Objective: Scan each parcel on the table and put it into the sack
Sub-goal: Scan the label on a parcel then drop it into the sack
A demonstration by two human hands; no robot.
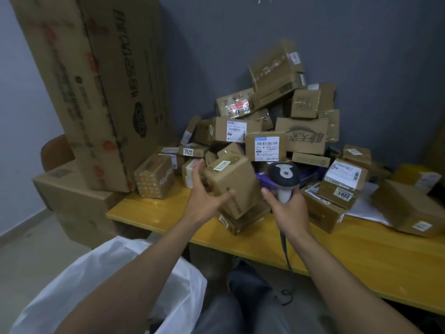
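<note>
Sack below; left grip clasps tilted parcel, long axis near-upright, right grip wrapped round upright scanner.

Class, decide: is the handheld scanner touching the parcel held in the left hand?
Apart. The head view shows a strip of a purple item between the scanner and the parcel that the left hand holds.

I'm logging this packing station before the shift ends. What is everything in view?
table: one, yellow, centre to right
held parcel: one, brown, tilted, at the table's near edge
parcel pile: many, brown with white labels, on the table by the wall
scanner: one, black and white, beside the held parcel
sack: one, white, lower left
tall carton: one, brown, leaning at left
left grip: one, holds the held parcel
right grip: one, holds the scanner
</note>
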